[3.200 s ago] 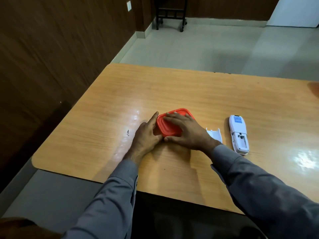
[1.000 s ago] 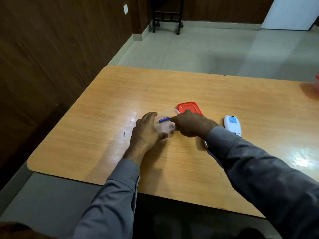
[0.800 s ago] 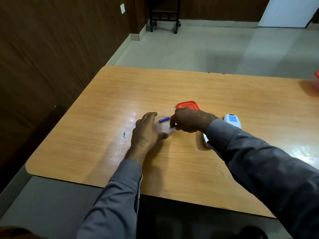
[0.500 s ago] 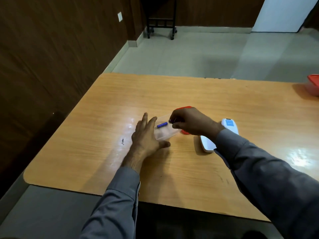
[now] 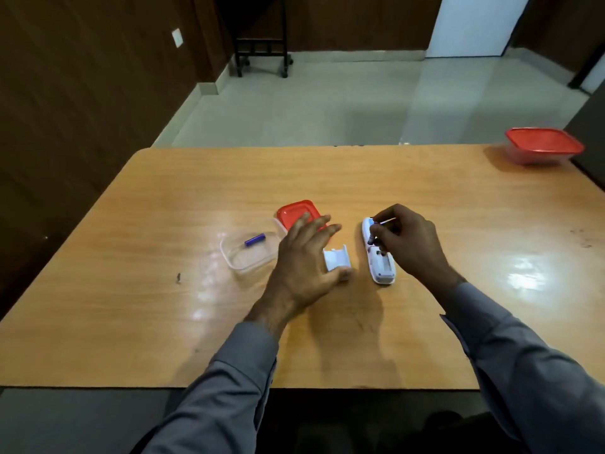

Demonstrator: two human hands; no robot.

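on the desk (image 5: pixel 458 208), centre: clear box (image 5: pixel 244 260), uncovered. right of it a white remote (image 5: pixel 381 270) lying back-up, bay exposed. between them the loose cover (image 5: pixel 335 258), left hand (image 5: pixel 304 263) slack above it, fingers spread, holding nothing. right hand (image 5: pixel 409 244) pinches a small battery (image 5: pixel 371 238) over the remote. battery likely light, rigid, slick, apt to roll; grip mid-barrel, ends free.

Table (image 5: pixel 147 322): near edge and far left open. Obstacles mid-table: clear tub (image 5: pixel 244 258), red lid (image 5: pixel 294 211), white cover (image 5: pixel 336 258), white handset (image 5: pixel 381 268); lidded box (image 5: pixel 543 147) far right.
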